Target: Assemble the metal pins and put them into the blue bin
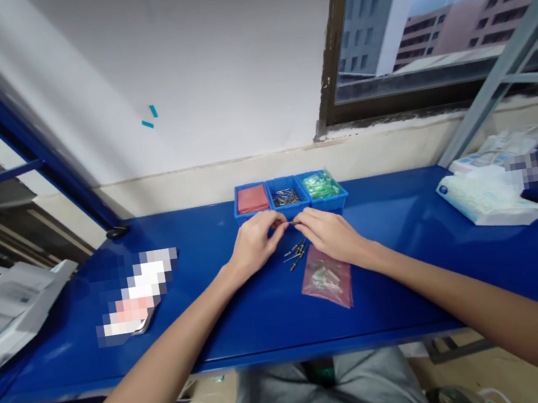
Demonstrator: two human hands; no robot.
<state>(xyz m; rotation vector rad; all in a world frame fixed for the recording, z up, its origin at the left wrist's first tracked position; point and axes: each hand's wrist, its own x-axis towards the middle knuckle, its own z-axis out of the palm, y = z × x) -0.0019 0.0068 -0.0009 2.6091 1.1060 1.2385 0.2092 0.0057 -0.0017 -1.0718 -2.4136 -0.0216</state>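
My left hand [258, 235] and my right hand [321, 229] meet above the blue table, fingertips pinched close together. Between them is a small dark, brass-toned metal pin [292, 223], mostly hidden by the fingers; both hands seem to grip it. Just below lie several similar thin metal pins with thicker ends [297, 253], loose on the table. A pinkish-red see-through bag [329, 280] with small pale pieces inside lies partly under my right wrist.
Three blue bins stand by the wall: one with red bags [252, 198], one with metal pins [286, 197], one with green-and-clear packets [321, 185]. A blurred phone-like object [141, 294] lies left, a tissue pack [488, 199] right, white devices [21, 299] far left.
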